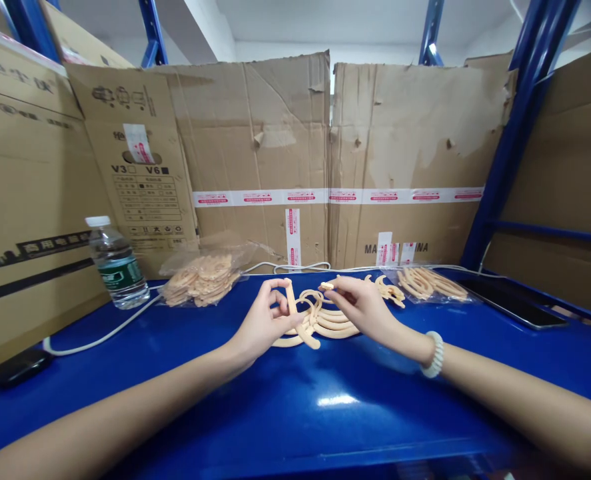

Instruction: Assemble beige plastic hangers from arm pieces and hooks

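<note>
My left hand pinches a pale, curved wooden strip between thumb and fingers, its upper end by my fingertips and its rounded lower end over the table. To the right, my right hand is closed on a small pale wooden piece, held at the fingertips apart from the strip. Behind and between both hands lie several curved wooden pieces, partly hidden by my right hand. Small crescent-like wooden pieces lie just beyond that hand.
A clear bag of wooden pieces lies at back left, another bag at back right. A water bottle, white cable, black object and dark phone-like slab rest on the blue table. Cardboard walls the back.
</note>
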A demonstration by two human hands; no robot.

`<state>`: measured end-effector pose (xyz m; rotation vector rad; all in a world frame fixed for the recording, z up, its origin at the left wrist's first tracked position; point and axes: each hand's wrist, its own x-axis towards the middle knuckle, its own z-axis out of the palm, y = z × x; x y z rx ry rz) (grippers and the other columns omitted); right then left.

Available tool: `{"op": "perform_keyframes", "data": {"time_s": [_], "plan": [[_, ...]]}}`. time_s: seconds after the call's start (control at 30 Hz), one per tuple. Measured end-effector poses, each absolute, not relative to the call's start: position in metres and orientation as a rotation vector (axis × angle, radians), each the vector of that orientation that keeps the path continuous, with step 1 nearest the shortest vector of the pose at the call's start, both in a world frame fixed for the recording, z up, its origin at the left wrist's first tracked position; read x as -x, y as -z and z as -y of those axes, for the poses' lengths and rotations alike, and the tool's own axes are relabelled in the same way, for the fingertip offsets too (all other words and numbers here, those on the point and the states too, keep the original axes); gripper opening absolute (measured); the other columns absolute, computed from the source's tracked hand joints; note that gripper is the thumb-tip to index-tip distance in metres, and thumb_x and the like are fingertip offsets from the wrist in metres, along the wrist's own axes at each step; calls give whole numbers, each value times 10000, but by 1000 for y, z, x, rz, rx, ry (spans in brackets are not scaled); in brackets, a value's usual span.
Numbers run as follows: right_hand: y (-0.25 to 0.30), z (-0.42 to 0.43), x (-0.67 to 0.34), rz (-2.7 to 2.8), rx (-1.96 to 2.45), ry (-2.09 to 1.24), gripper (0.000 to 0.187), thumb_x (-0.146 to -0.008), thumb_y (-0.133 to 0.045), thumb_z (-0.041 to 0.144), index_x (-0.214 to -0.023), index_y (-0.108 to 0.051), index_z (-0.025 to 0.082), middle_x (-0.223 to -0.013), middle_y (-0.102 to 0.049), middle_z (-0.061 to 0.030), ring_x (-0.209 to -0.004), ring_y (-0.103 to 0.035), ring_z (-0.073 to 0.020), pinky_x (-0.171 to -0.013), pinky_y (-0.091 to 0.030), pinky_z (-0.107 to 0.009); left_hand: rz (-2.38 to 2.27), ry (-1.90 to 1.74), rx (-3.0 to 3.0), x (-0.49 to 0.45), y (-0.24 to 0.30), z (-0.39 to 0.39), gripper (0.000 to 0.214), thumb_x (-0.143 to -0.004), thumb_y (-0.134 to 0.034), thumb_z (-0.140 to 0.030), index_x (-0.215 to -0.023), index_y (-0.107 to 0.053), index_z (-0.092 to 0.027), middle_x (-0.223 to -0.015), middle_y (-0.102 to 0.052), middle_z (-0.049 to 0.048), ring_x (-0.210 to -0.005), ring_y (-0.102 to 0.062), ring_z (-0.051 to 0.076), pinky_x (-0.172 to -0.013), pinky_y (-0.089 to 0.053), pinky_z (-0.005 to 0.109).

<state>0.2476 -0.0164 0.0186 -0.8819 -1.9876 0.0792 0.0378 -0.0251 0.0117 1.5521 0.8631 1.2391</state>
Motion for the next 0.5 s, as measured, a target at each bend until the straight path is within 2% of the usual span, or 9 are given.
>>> {"op": "perform_keyframes", "data": {"time_s": [0.1,0.17,0.23,0.33,0.5], "plan": [[-17,26,-243,1903,936,-521,273,-904,-493,383,-936,-647,160,-485,-485,47,-420,-432,-92,-445,-349,-216,-869,-1186,-1403,-36,-7,29,769,-632,-778,-190,-1269,-353,-261,-816,-497,-59,-725,-633,127,-693,-522,281],[-18,34,-241,1810,906,-811,308,-878,-512,409,-977,-633,144,-542,-578,17,-426,-508,-99,-432,-387,-212,-855,-1149,-1345,-36,-6,31,794,-628,-791,-206,-1285,-348,-266,-941,-539,3,-813,-668,197,-704,-544,338],[-22,40,-240,1711,882,-1009,311,-833,-554,395,-985,-630,135,-691,-671,-41,-499,-595,-117,-459,-436,-215,-818,-1119,-1332,-36,-7,33,768,-635,-797,-221,-1264,-360,-274,-1034,-559,52,-863,-678,248,-698,-558,376],[-26,43,-239,1552,885,-1210,282,-754,-570,312,-962,-646,136,-862,-705,-89,-589,-653,-142,-469,-465,-214,-780,-1114,-1336,-37,-8,37,666,-680,-776,-258,-1211,-374,-284,-967,-607,33,-821,-692,235,-676,-568,360],[-25,42,-240,1360,881,-1380,287,-725,-532,320,-892,-651,120,-885,-705,-119,-545,-656,-165,-397,-449,-219,-832,-1177,-1286,-38,-8,41,451,-720,-740,-335,-1036,-428,-251,-774,-626,-28,-688,-682,168,-544,-539,230]]}}
